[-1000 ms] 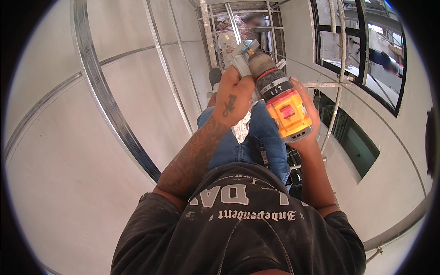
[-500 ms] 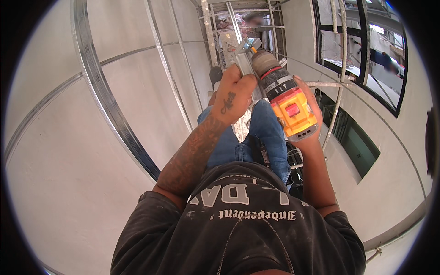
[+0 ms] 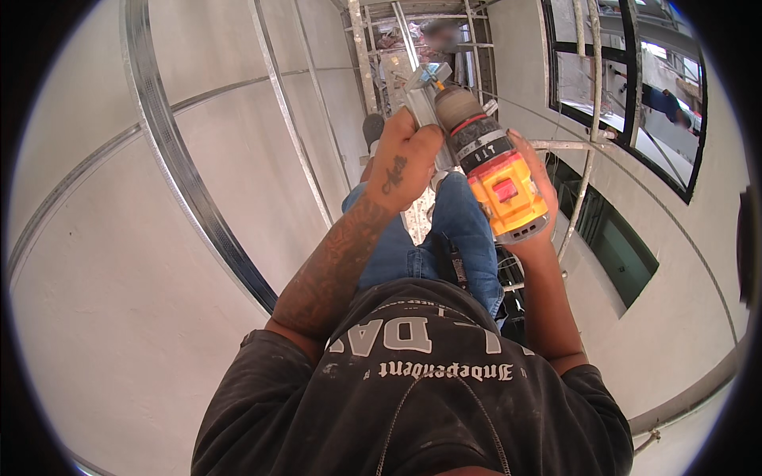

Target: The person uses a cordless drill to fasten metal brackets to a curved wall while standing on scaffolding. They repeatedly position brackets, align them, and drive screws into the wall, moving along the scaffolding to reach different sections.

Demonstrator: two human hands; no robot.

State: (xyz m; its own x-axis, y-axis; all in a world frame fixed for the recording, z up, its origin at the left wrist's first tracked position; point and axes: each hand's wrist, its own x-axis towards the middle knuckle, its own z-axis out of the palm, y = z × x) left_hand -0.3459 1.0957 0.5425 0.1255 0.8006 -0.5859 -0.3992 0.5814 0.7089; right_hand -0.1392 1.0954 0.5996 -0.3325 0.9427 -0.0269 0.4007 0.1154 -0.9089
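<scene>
In my right hand is a yellow and black cordless drill, its front pointing away and slightly left. The handle and most of my fingers are hidden behind the drill body. A thin bit reaches from the chuck to the bent end of a silver metal channel. My left hand is closed around the channel just below that end, thumb on top. The channel's lower part runs down beside my knees. Whether the bit has gone through the metal, I cannot tell.
Metal studs and a wide track run along the pale wall on the left. Scaffold poles stand on the right, near a black-framed window. A blurred person is far ahead below. My jeans-clad legs are beneath my hands.
Both hands, the drill and the channel stay almost in place, with only a slight shift. The blurred person far ahead has moved a little.
</scene>
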